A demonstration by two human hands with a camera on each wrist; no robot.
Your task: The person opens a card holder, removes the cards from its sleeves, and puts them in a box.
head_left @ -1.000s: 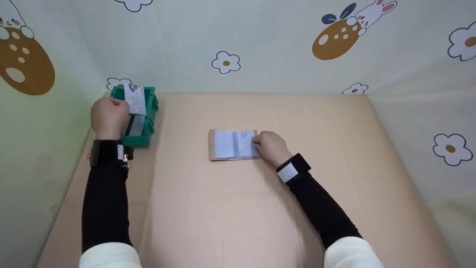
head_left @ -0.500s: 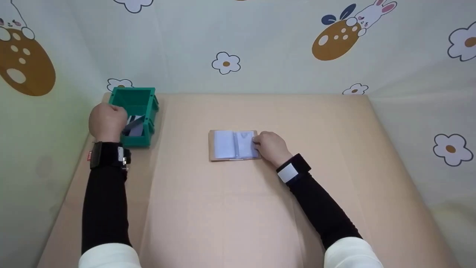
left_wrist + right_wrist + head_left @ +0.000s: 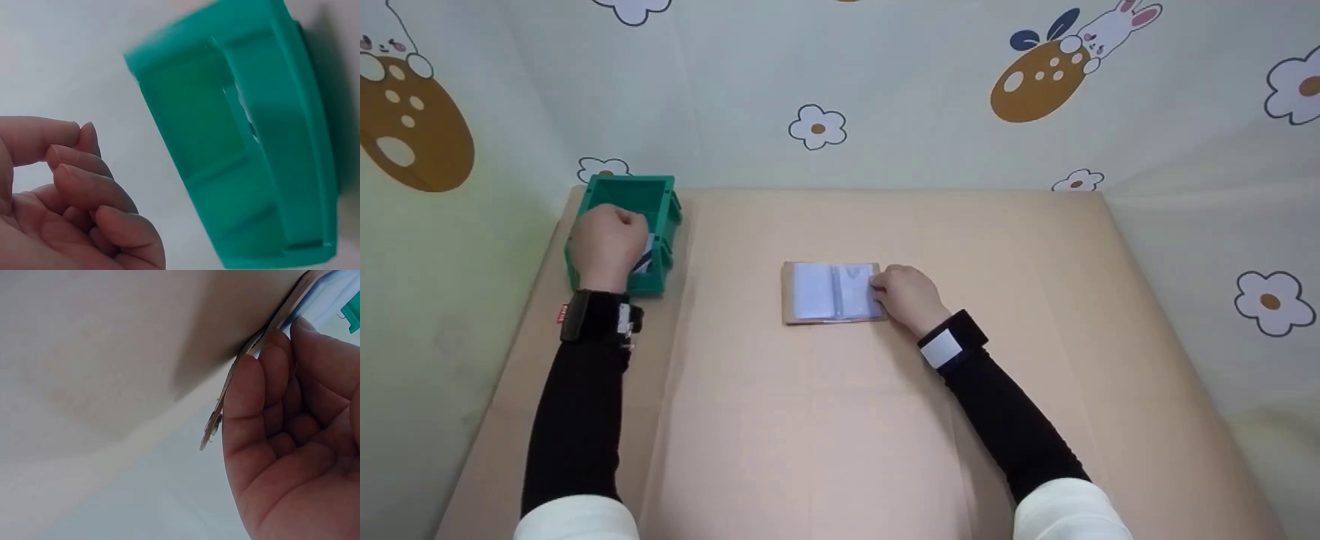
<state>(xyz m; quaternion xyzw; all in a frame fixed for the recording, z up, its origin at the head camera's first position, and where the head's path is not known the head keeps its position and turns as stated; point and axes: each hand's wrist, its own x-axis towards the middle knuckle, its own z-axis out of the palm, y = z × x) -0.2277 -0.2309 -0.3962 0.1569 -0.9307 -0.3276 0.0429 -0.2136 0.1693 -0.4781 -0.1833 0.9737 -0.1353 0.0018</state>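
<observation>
My left hand [image 3: 609, 244] is over the green bin [image 3: 631, 195] at the far left. In the left wrist view its fingers are curled and the thumb meets the forefinger with nothing between them. Cards [image 3: 645, 255] lie in the bin's near part, mostly covered by this hand. At mid-table an open card holder [image 3: 813, 291] lies flat, with a brown cover and clear plastic sleeves. My right hand [image 3: 913, 298] pinches its right edge, thumb on top of the sleeve. The right wrist view shows the fingers [image 3: 243, 385] against the cover's edge.
A tan cloth [image 3: 810, 420] covers the table. Pale fabric walls [image 3: 915, 142] printed with flowers and rabbits rise at the back and both sides. The bin stands close to the left and back walls.
A second ago my left hand held up a VIP card over the bin; it has let go, and the card dropped among the others. The hand then moved right. The right hand stayed put.
</observation>
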